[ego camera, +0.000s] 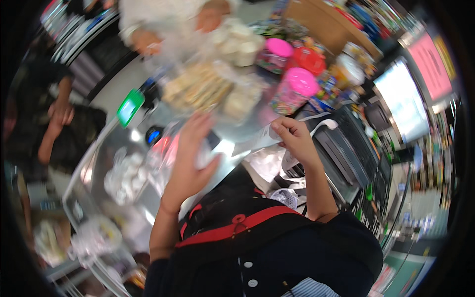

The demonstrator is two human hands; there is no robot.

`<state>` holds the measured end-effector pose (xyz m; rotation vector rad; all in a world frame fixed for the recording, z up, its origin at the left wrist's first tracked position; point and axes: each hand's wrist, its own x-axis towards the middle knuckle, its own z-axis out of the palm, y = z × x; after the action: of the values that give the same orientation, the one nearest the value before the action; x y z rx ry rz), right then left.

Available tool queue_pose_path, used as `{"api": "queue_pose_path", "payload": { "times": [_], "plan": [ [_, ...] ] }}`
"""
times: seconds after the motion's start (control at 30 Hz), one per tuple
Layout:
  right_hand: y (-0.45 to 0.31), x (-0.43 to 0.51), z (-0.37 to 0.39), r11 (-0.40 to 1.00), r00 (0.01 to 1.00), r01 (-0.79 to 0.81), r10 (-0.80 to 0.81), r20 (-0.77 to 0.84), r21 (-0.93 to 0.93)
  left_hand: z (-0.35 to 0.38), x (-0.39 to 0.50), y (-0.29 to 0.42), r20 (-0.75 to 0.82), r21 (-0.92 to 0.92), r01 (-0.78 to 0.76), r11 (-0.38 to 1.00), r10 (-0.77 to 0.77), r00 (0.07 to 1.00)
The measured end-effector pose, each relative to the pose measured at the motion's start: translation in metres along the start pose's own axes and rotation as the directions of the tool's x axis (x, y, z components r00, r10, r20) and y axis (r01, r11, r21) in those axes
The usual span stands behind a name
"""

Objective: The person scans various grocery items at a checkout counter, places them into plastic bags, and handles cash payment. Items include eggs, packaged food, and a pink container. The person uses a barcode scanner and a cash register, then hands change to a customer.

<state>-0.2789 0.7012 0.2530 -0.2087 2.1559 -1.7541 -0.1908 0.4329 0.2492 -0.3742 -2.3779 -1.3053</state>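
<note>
My right hand (pixel 297 139) pinches a strip of white printed paper (pixel 258 143), which looks like a receipt, between thumb and fingers. My left hand (pixel 193 159) is spread and blurred, thumb apart, above a metal-topped counter (pixel 230 126). Just beyond its fingertips lies a clear bag of pale, stick-like food (pixel 198 87). Beside that bag sits another with a pale block (pixel 243 98). Red and clear plastic bags (pixel 161 152) lie left of my left hand. A clear bag of white round items (pixel 126 176) rests further left.
Opposite, another person's hands (pixel 213 15) are near bagged white pieces (pixel 237 41). Pink-lidded jars (pixel 298 81) stand beside a red-lidded jar (pixel 308 61). A cash register or printer (pixel 341 148) is at right, below a lit screen (pixel 400 100). A green-framed display (pixel 130 107) stands left; another person (pixel 59 111) is beyond.
</note>
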Motion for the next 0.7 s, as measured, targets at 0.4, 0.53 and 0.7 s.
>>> {"api": "queue_pose_path", "payload": {
  "times": [0.4,0.53,0.7],
  "plan": [
    [0.024,0.039,0.143,0.884,0.873,-0.369,0.224,0.433,0.286,-0.058,-0.071,-0.012,-0.256,0.255,-0.084,0.963,0.151,0.955],
    [0.081,0.042,0.137,0.599,0.827,-0.562,0.389,0.406,0.571,-0.113,-0.116,-0.081,-0.767,-0.216,0.456,0.864,-0.439,0.469],
    [0.139,-0.001,0.119,0.871,0.835,-0.475,0.492,0.247,-0.125,-0.179,-0.173,-0.19,-0.652,-0.749,0.1,0.655,-0.755,0.067]
  ]
}}
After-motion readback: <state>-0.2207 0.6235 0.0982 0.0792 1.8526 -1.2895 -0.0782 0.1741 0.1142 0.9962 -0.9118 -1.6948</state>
